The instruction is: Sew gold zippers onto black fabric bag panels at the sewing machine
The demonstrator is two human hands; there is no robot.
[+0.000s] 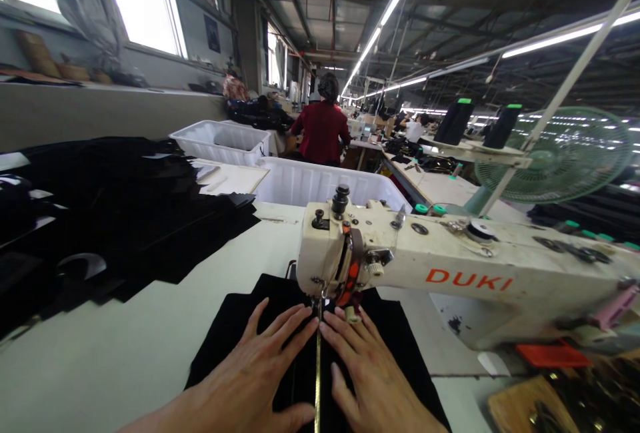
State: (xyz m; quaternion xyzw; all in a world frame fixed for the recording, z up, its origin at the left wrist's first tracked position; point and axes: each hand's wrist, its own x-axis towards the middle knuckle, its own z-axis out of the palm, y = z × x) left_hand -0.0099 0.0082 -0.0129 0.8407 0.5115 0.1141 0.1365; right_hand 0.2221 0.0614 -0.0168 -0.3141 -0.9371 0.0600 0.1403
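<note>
A piece of black fabric (235, 326) lies flat on the white table, its far part beneath the head of a sewing machine (320, 253). Down its middle runs a gold zipper (318, 380), leading up to the presser foot. My left hand (265, 360) rests on the fabric left of the zipper, fingers spread and flat. On the other side my right hand (365, 366) presses the fabric, fingers stretched out. The fingertips of both lie close to the presser foot. Whether the needle is in the cloth cannot be made out.
Stacked black fabric pieces (125, 220) cover the table's left side. White plastic bins (325, 183) stand behind the machine. A co-worker in a red top (323, 130) sits farther off. At right are a green fan (555, 153), black thread cones (454, 123) and an orange tray (553, 354).
</note>
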